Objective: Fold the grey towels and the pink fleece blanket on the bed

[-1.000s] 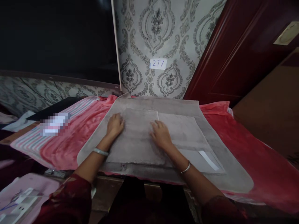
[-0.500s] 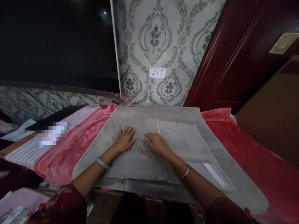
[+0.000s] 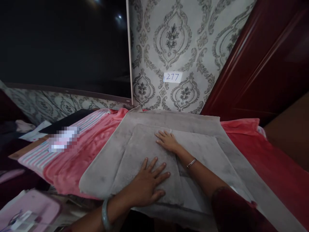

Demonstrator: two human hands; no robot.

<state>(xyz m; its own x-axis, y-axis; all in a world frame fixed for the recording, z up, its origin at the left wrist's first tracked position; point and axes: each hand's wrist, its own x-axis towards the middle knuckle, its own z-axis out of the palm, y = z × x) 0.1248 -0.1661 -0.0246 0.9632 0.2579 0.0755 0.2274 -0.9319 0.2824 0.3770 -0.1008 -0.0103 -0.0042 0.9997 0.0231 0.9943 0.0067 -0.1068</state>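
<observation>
Both hands are palm down over the grey cloth (image 3: 137, 154), which lies as a smooth panel near the middle of the large grey sheet (image 3: 102, 169). The left hand (image 3: 147, 187) is well open, fingers spread, above the near part of the cloth, gripping nothing; whether the whole palm bears on it cannot be told. The right hand (image 3: 169, 141) is open and lightly curved, resting by the cloth's far right corner, with nothing in its hold. To the right of the cloth and partly beneath it lies a paler grey panel (image 3: 205, 151), crossed by the right forearm. A red blanket (image 3: 267, 158) shows on both sides under the sheet. Beyond, a card (image 3: 173, 77) marked 277 is fixed to the patterned wall (image 3: 172, 38), to the right of a dark screen (image 3: 65, 48)
</observation>
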